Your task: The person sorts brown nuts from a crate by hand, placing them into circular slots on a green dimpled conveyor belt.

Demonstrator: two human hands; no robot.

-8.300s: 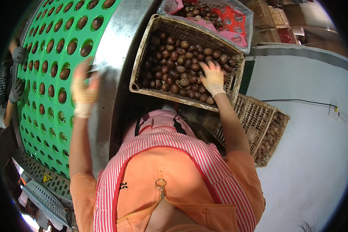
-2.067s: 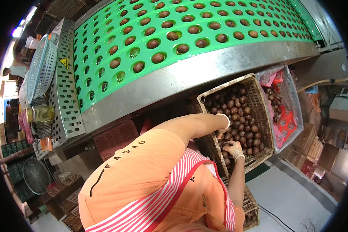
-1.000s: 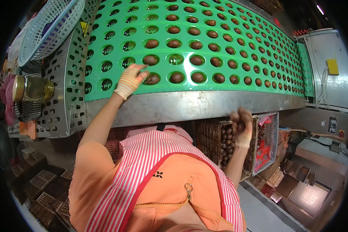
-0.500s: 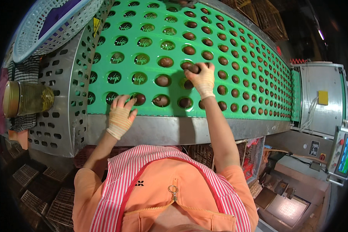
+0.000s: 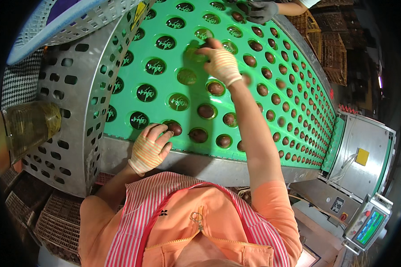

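Observation:
My right hand (image 5: 221,64), in a fingertip-less striped knit glove, reaches over the green perforated belt (image 5: 133,75). Its thumb and finger are blurred and close around a dark brown egg (image 5: 206,44), mostly hidden. At the belt's near edge my left hand (image 5: 149,149), gloved alike, has its fingers bent but apart, the tips touching a brown egg (image 5: 174,129) that sits in an oval hole. Beside it lies another brown egg (image 5: 198,135). Rows of brown eggs fill the holes to the right. On the left, several holes have no egg and show pale branching lines.
A perforated metal guard (image 5: 78,111) closes off the belt's left end. Beyond it are a blue-white plastic basket (image 5: 89,22) and a jar of yellowish liquid (image 5: 33,127). A co-worker's grey-gloved hand (image 5: 262,12) is at the far edge. To the right stands a control screen (image 5: 370,227).
My right hand has moved left and away from me. My left hand remains by the egg at the near edge. The view has turned, and a co-worker's gloved hand shows more at the far side.

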